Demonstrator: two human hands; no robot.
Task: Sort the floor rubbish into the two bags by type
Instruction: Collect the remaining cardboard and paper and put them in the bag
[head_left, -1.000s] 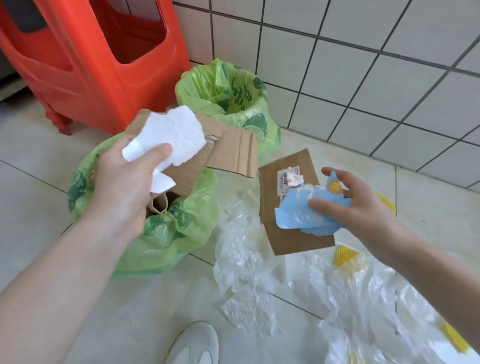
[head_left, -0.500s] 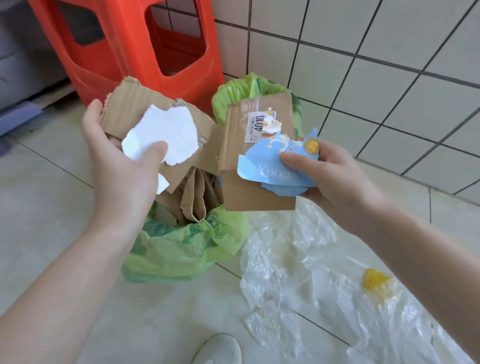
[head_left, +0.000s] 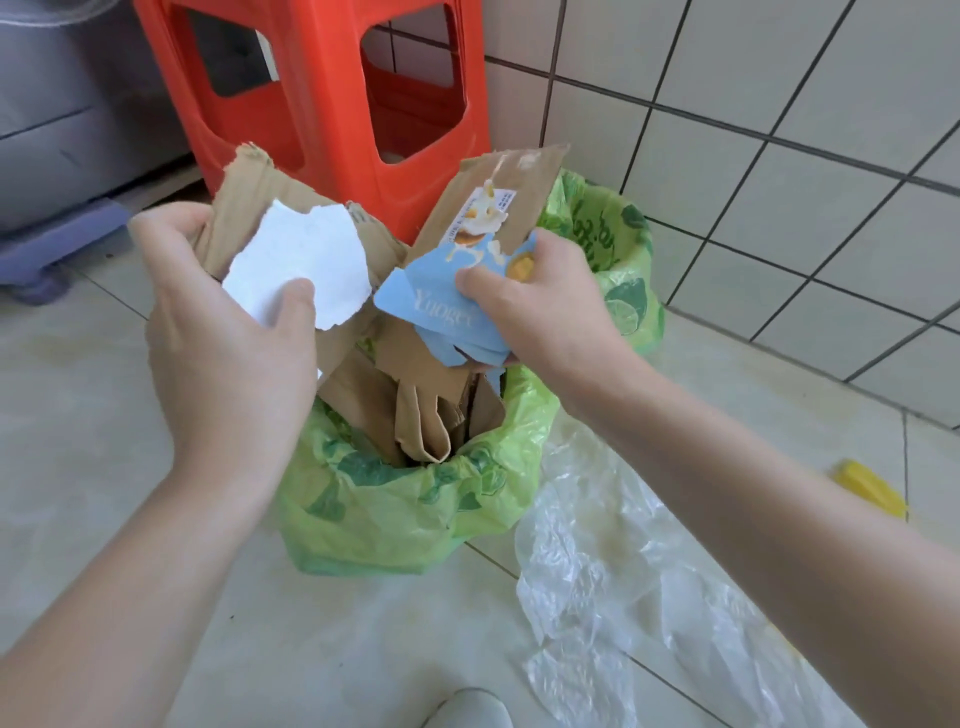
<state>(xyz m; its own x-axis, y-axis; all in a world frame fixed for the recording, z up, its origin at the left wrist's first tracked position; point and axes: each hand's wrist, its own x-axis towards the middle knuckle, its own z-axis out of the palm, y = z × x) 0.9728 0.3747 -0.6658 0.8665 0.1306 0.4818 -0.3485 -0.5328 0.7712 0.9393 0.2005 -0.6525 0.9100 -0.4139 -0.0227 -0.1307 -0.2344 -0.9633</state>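
My left hand (head_left: 223, 353) grips a torn white paper (head_left: 301, 260) together with a piece of brown cardboard (head_left: 234, 213). Another cardboard piece (head_left: 524, 187) and blue printed packaging (head_left: 441, 306) are pinched in my right hand (head_left: 545, 317). Both hands hover over the near green bag (head_left: 395, 509), which stands open and holds brown paper and cardboard (head_left: 415, 410). A second green bag (head_left: 618, 260) stands behind it by the wall, partly hidden by my right hand.
An orange plastic stool (head_left: 332, 104) stands behind the bags. Crumpled clear plastic film (head_left: 613, 582) lies on the floor tiles to the right, with a yellow scrap (head_left: 872, 488) beyond it. A white shoe tip (head_left: 467, 709) shows at the bottom edge. A grey appliance (head_left: 67, 130) is at left.
My right hand has carried the cardboard and blue packaging leftward from above the floor to over the near bag, next to my left hand. The camera has shifted left and closer.
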